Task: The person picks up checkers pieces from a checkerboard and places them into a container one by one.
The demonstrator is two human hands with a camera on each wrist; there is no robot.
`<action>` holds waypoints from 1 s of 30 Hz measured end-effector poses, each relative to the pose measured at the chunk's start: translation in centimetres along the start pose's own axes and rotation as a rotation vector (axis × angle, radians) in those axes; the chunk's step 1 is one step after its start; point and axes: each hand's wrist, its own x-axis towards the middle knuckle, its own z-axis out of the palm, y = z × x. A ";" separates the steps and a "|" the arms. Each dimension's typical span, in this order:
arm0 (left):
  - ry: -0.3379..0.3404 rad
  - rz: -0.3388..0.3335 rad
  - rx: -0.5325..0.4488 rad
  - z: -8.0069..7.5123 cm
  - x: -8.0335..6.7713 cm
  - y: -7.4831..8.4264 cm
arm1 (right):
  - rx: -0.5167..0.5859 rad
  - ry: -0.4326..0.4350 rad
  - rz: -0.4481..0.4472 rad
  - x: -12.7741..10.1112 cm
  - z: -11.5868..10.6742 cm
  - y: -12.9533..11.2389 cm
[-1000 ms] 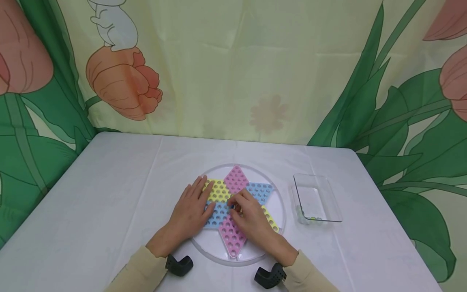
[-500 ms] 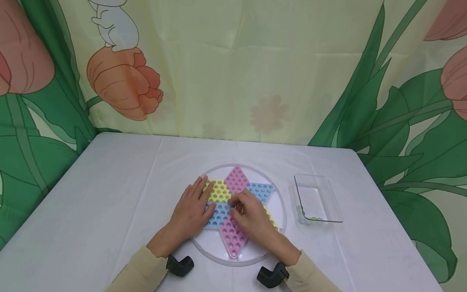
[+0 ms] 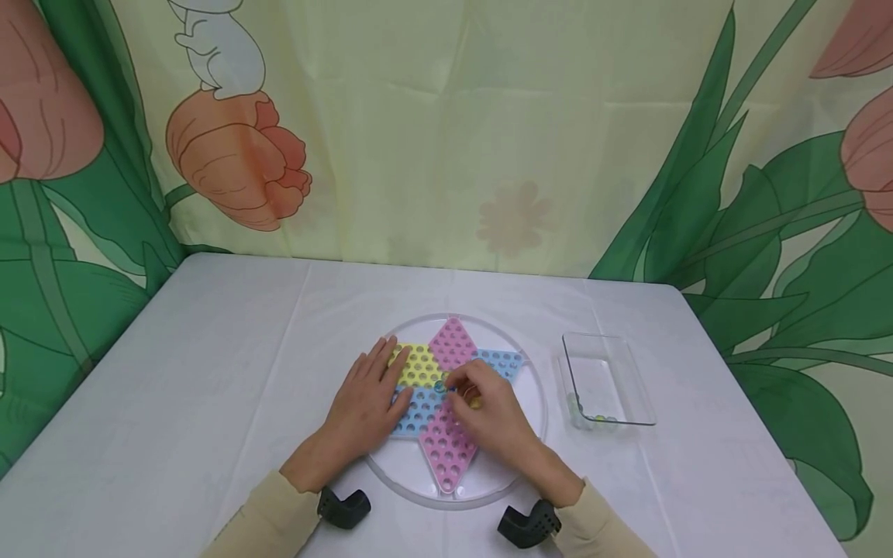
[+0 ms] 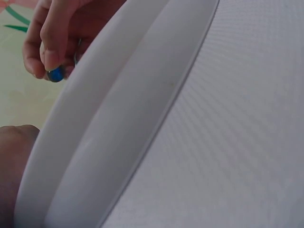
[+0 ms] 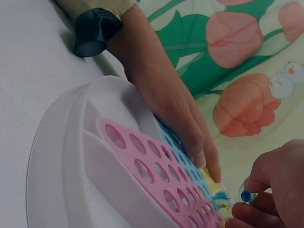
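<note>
Since a second ago, head view: right hand (image 3: 488,415) has crept from the board's near-centre toward the far side, fingertips now pinching a blue marble (image 3: 439,385) over the centre of the star board (image 3: 446,449), while left hand (image 3: 366,407) stays flat, fingers straight, on the board's left side; clear tray (image 3: 631,387) sits well apart to the right on the bench (image 3: 209,372). Left wrist view: mostly the board's white rim (image 4: 118,118), with the marble (image 4: 56,74) pinched in curled fingertips just above it. Right wrist view: marble (image 5: 245,195) sits in the right grip just above the holes, left hand (image 5: 175,114) lying nearest on the blue section, so the holes lie straight below the marble.
</note>
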 end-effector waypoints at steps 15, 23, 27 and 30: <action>-0.003 -0.011 -0.018 -0.2 -0.1 0.1 | 0.056 0.033 0.008 0.4 -1.8 0.0; -0.003 -0.012 -0.018 -0.1 -0.2 0.1 | 0.066 0.086 0.047 0.5 -3.1 -0.3; -0.004 -0.012 -0.020 -0.2 -0.1 0.2 | 0.071 0.105 0.066 0.6 -3.7 -0.3; -0.002 -0.010 -0.020 -0.2 -0.2 0.1 | 0.078 0.124 0.075 0.7 -4.2 -0.2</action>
